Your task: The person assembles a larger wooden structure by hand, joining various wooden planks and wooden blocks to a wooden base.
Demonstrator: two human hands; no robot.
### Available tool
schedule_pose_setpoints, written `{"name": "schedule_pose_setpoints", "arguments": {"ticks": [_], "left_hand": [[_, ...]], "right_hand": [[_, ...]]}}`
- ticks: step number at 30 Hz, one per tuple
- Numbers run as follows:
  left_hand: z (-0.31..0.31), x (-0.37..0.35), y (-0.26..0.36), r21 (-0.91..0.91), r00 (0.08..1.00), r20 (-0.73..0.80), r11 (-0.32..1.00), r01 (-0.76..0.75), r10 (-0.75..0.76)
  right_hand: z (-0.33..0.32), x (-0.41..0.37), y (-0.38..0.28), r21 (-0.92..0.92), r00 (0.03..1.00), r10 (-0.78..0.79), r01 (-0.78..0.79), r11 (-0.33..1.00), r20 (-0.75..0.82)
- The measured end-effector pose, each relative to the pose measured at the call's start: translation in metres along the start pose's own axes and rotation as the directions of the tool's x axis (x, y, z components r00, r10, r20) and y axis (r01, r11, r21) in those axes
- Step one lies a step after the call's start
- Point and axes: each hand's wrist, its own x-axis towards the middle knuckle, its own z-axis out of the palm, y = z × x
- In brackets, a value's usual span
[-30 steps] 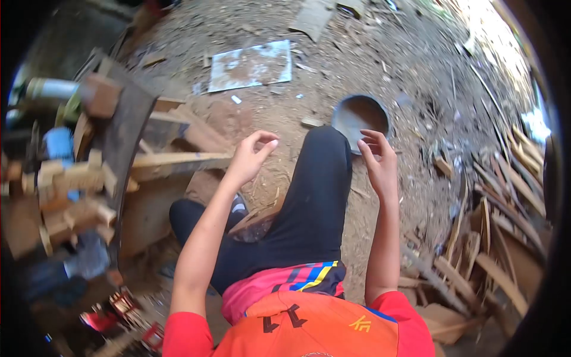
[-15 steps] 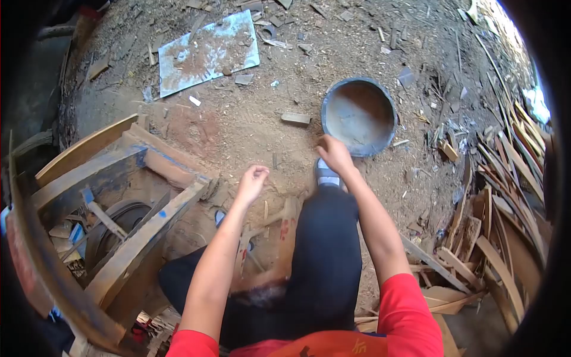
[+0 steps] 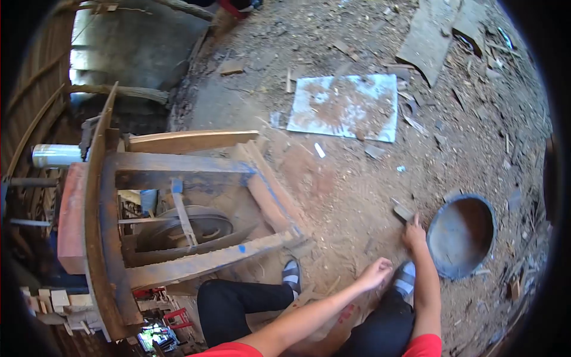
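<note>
My right hand (image 3: 413,234) stretches forward to the dirt ground and its fingertips touch a small flat block of wood (image 3: 403,211) lying just left of a round dark metal pan (image 3: 461,235). Whether the fingers have closed on the block cannot be told. My left hand (image 3: 376,273) hangs loosely curled above my right foot in a grey striped sandal (image 3: 405,278), holding nothing. My legs in black trousers sit at the bottom of the view.
A wooden frame with a large wheel inside (image 3: 184,220) stands to the left. A flat dusty metal sheet (image 3: 345,107) lies on the ground ahead. Wood scraps and chips litter the dirt; a red tool (image 3: 178,318) lies at the lower left.
My head has turned left, so the pan shifted to the right of the view. My right hand moved from the pan's rim to the small wood block; the left hand stayed low.
</note>
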Motion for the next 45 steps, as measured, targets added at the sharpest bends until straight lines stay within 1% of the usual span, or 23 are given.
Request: {"name": "schedule_pose_setpoints", "arguments": {"ticks": [3,6,8,10,13,17,18,20,21,22,24,25,27,28,29,31,33,36,37,40,41,44,45], "left_hand": [[-0.006,0.022,0.006,0.12,0.988,-0.058,0.983,-0.137,0.145],[-0.01,0.015,0.022,0.093,0.989,-0.123,0.993,-0.073,0.085],[-0.018,0.016,0.024,0.119,0.974,-0.163,0.983,-0.139,0.157],[-0.025,0.013,0.03,0.146,0.956,-0.216,0.975,-0.17,0.199],[-0.033,-0.021,0.077,0.13,0.943,-0.254,0.973,-0.189,0.217],[-0.037,-0.076,0.124,0.055,0.87,-0.298,0.917,-0.394,0.392],[-0.039,-0.092,0.137,0.023,0.844,-0.308,0.89,-0.455,0.439],[-0.042,-0.136,0.164,-0.034,0.867,-0.194,0.881,-0.473,0.458],[-0.042,-0.161,0.178,-0.061,0.877,-0.128,0.879,-0.473,0.464],[-0.04,-0.184,0.189,-0.13,0.888,-0.091,0.879,-0.459,0.451],[-0.036,-0.229,0.212,-0.274,0.901,-0.01,0.865,-0.42,0.434],[-0.037,-0.253,0.222,-0.302,0.904,0.084,0.876,-0.377,0.419],[-0.038,-0.307,0.24,-0.267,0.858,0.332,0.911,-0.313,0.392],[-0.037,-0.332,0.245,-0.24,0.812,0.453,0.927,-0.288,0.369],[-0.033,-0.357,0.243,-0.171,0.769,0.512,0.923,-0.346,0.383],[-0.027,-0.394,0.233,-0.186,0.697,0.555,0.884,-0.428,0.454],[-0.03,-0.429,0.22,-0.214,0.624,0.601,0.853,-0.477,0.499],[-0.039,-0.477,0.201,-0.294,0.559,0.507,0.741,-0.604,0.656],[-0.042,-0.495,0.197,-0.371,0.543,0.475,0.717,-0.591,0.693],[-0.05,-0.554,0.178,-0.356,0.416,0.242,0.479,-0.803,0.877],[-0.055,-0.583,0.175,-0.405,0.435,0.165,0.463,-0.788,0.885],[-0.076,-0.637,0.157,-0.232,0.347,-0.077,0.322,-0.918,0.935],[-0.086,-0.659,0.152,-0.211,0.387,-0.127,0.356,-0.91,0.914]], "right_hand": [[0.007,-0.003,0.01,0.052,0.981,-0.052,0.063,0.997,-0.185],[-0.01,-0.031,0.01,0.145,0.968,-0.094,0.13,0.981,-0.232],[-0.038,-0.069,0.003,0.266,0.893,-0.146,0.278,0.923,-0.426],[-0.083,-0.115,-0.01,0.336,0.902,-0.14,0.292,0.896,-0.409],[-0.136,-0.175,-0.018,0.403,0.912,-0.073,0.249,0.881,-0.404],[-0.232,-0.272,-0.052,0.375,0.796,-0.05,0.339,0.863,-0.603],[-0.253,-0.294,-0.061,0.286,0.712,-0.101,0.402,0.87,-0.694],[-0.296,-0.344,-0.089,0.422,0.702,-0.031,0.462,0.78,-0.711],[-0.317,-0.372,-0.102,0.519,0.779,0.006,0.412,0.749,-0.627],[-0.327,-0.392,-0.113,0.53,0.753,-0.043,0.501,0.684,-0.657],[-0.353,-0.444,-0.146,0.513,0.751,-0.139,0.56,0.65,-0.645],[-0.36,-0.467,-0.161,0.546,0.767,-0.171,0.575,0.609,-0.618],[-0.364,-0.5,-0.183,0.605,0.789,-0.266,0.6,0.523,-0.553],[-0.368,-0.515,-0.195,0.606,0.803,-0.306,0.59,0.534,-0.512],[-0.37,-0.533,-0.209,0.61,0.817,-0.338,0.575,0.546,-0.468],[-0.374,-0.564,-0.238,0.619,0.824,-0.405,0.565,0.545,-0.395],[-0.363,-0.576,-0.259,0.669,0.781,-0.47,0.609,0.427,-0.411],[-0.361,-0.61,-0.3,0.729,0.731,-0.541,0.623,0.282,-0.416],[-0.36,-0.619,-0.313,0.729,0.712,-0.56,0.635,0.257,-0.423],[-0.353,-0.645,-0.356,0.709,0.648,-0.614,0.678,0.195,-0.451],[-0.35,-0.655,-0.376,0.702,0.629,-0.633,0.688,0.183,-0.452],[-0.346,-0.672,-0.421,0.582,0.526,-0.687,0.792,0.182,-0.501],[-0.347,-0.685,-0.442,0.524,0.475,-0.706,0.834,0.172,-0.525]]}}
